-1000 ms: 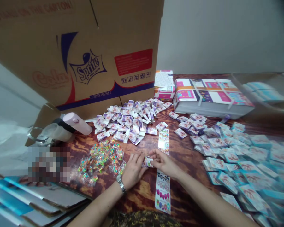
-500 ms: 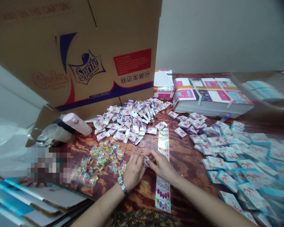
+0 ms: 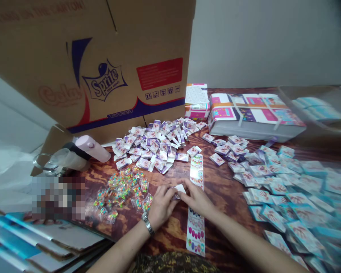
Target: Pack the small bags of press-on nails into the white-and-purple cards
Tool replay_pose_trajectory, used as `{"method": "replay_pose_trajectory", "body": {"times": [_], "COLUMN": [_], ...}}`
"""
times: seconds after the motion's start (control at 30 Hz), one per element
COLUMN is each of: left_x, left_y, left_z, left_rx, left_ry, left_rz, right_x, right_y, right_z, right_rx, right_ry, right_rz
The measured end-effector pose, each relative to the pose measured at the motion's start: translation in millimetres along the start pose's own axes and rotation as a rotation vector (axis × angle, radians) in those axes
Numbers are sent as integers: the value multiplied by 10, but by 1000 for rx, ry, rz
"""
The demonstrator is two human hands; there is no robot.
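Head view: one small box (image 3: 180, 189), just left of a sticker strip (image 3: 196, 233), pinched in the fingertips of left hand (image 3: 162, 203) and right hand (image 3: 197, 198) — partly hidden by them, a white side showing where print showed a second ago. Strip: middle covered by right hand. Blue-edged boxes (image 3: 304, 235): blurred, cut off at far right.

A small carton (image 3: 180, 188), partly covered from view, shows a plain white surface, turned upward at a tilt. It is held between the left hand (image 3: 162, 203) and right hand (image 3: 197, 198), over the wood-patterned tabletop (image 3: 230, 199).
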State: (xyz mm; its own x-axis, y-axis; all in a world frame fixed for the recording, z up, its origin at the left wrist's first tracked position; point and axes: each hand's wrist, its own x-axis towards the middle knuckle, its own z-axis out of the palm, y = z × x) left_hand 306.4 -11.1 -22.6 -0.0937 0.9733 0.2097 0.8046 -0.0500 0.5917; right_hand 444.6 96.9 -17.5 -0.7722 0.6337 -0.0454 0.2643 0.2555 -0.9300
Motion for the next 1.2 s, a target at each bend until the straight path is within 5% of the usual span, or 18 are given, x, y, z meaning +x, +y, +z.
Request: {"method": "replay_pose_trajectory", "body": {"times": [0.17, 0.43, 0.83, 1.2], "left_x": [23, 22, 9, -62], "left_y": [28, 96, 97, 24], "left_z": [-6, 31, 37, 150], "left_rx": [-51, -38, 49, 134], "left_ry": [32, 46, 48, 137], "left_rz": [-50, -18, -65, -109], "right_x": [-79, -72, -75, -47], "right_y": [-83, -139, -94, -63], "right_z": [-47, 98, 277, 351], "right_rx": [57, -23, 386, 203], "right_ry": [-37, 209, 265, 320], "right_rz": [-58, 16, 97, 102]}}
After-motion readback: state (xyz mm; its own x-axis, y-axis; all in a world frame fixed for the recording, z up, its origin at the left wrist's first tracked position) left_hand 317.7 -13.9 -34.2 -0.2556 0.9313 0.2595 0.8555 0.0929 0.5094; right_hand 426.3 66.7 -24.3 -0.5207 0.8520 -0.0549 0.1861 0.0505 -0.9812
